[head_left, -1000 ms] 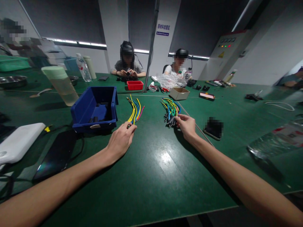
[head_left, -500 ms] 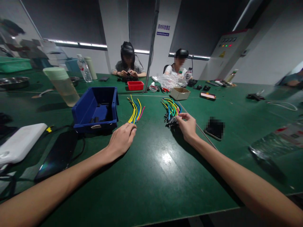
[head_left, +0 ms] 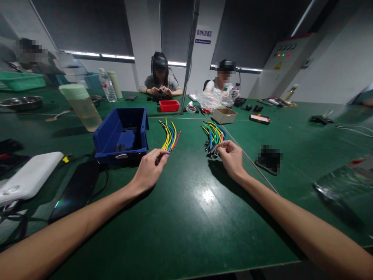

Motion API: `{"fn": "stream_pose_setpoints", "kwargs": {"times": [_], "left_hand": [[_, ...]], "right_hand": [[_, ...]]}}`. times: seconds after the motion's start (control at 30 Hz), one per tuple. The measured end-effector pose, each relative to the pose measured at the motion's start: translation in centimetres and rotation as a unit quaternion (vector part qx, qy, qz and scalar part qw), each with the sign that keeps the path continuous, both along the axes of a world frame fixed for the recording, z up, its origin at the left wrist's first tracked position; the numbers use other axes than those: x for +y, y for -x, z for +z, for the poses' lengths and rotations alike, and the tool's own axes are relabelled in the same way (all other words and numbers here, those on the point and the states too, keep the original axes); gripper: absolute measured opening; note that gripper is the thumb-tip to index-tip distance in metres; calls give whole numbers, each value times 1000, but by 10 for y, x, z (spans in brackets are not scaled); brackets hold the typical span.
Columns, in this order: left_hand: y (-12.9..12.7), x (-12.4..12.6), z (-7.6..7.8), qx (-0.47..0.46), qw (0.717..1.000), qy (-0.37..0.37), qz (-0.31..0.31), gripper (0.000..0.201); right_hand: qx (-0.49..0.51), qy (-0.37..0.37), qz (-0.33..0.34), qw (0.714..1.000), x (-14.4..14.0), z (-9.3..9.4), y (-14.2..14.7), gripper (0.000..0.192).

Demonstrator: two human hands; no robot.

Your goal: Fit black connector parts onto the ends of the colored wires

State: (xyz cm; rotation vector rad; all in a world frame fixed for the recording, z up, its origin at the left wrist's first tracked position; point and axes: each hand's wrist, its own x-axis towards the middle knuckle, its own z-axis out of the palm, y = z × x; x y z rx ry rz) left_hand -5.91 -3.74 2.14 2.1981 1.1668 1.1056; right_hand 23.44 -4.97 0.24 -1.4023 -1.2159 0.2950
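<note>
My left hand (head_left: pixel 150 166) is closed, thumb and fingers together at the near ends of a small bundle of wires (head_left: pixel 169 136), yellow, blue and one pink. Those ends are partly hidden by my fingers. To the right, a thicker pile of wires (head_left: pixel 214 132) lies in yellow, blue and green, its near ends carrying black sleeves and metal ring terminals. My right hand (head_left: pixel 232 157) pinches a black-sleeved end at the right side of this pile. A blue parts bin (head_left: pixel 100 146) with short black pieces inside stands left of my left hand.
Left are a bottle with a green lid (head_left: pixel 83 111), a white power bank (head_left: pixel 32 173) and a black phone (head_left: pixel 75 190). On the right lie another phone (head_left: pixel 268 159) and a plastic bottle (head_left: pixel 338 181). Two people sit opposite, behind a red tray (head_left: pixel 169 105) and small carton (head_left: pixel 224 116).
The view has shifted slightly, moving the scene a little to the right. My left fingers have drawn back a little from the small bundle. My right hand stays at the pile.
</note>
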Motion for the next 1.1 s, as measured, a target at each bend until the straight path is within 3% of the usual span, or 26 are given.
{"fn": "stream_pose_setpoints", "kwargs": {"times": [0.5,0.9,1.1], "left_hand": [[3,-6,0,-51,996,-76,4,18],[4,-12,-2,-43,988,-140,-50,15],[3,-13,-2,-54,981,-175,-68,13]], "right_hand": [[-50,-5,55,997,-16,11,20,6],[-88,78,186,976,-33,11,40,19],[-122,107,208,964,-33,11,39,23]]}}
